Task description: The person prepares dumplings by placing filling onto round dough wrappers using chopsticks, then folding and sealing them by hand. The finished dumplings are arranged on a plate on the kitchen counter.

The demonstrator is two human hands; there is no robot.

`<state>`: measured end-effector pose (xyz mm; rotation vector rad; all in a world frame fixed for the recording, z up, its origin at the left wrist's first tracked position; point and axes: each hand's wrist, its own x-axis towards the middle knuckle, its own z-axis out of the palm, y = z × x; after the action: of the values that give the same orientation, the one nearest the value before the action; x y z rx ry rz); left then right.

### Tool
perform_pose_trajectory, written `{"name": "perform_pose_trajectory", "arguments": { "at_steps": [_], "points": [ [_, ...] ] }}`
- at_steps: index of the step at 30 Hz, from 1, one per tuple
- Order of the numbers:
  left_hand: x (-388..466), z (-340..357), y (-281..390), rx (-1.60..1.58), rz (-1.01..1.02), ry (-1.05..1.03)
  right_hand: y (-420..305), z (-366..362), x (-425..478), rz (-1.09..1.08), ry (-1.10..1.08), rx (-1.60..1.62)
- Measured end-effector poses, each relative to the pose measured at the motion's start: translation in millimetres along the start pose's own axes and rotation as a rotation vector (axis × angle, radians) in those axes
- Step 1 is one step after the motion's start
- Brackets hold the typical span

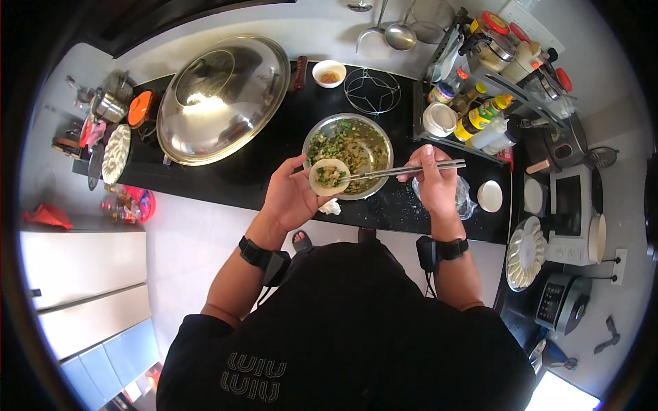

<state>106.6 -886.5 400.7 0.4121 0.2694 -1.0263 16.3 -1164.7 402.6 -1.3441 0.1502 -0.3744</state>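
A round dumpling wrapper (313,181) with a mound of chopped filling (329,176) lies on the fingers of my left hand (292,196). My right hand (435,177) grips a pair of metal chopsticks (396,171), whose tips touch the filling on the wrapper. Just beyond the wrapper stands a steel mixing bowl (386,144) holding green and pale chopped filling (342,141). Under my right hand, a clear plastic bag (465,198) is partly hidden; its contents cannot be made out. A crumpled white piece (330,207) sits near the counter's front edge.
Left on the black counter (231,180) is a wok with a large domed lid (231,103). A small bowl (329,67) and a wire rack (372,91) stand behind the mixing bowl. At right are a condiment shelf (514,85), a white bowl (490,196) and a plate of dumplings (526,254).
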Motion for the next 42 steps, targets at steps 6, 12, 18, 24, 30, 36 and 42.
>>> {"name": "perform_pose_trajectory", "arguments": {
  "at_steps": [6,12,18,24,30,36,42],
  "points": [
    [-4,-19,1,-0.034,0.06,-0.021,2,11,4,-0.039,-0.006,-0.046],
    [-18,-31,1,-0.03,0.152,-0.031,13,25,9,-0.029,-0.062,0.036],
    [-45,-35,6,-0.109,0.214,-0.045,27,49,30,-0.012,-0.196,0.099],
    [-64,-32,9,-0.1,0.377,0.105,10,61,24,-0.129,-0.2,0.076],
    [-52,-23,8,-0.111,0.408,0.141,6,65,8,-0.295,-0.253,-0.196],
    [-45,-25,9,-0.116,0.363,0.045,12,67,4,-0.319,-0.264,-0.233],
    [-42,-49,8,-0.136,0.481,-0.021,13,76,14,-0.481,-0.239,-0.276]
  ]
}}
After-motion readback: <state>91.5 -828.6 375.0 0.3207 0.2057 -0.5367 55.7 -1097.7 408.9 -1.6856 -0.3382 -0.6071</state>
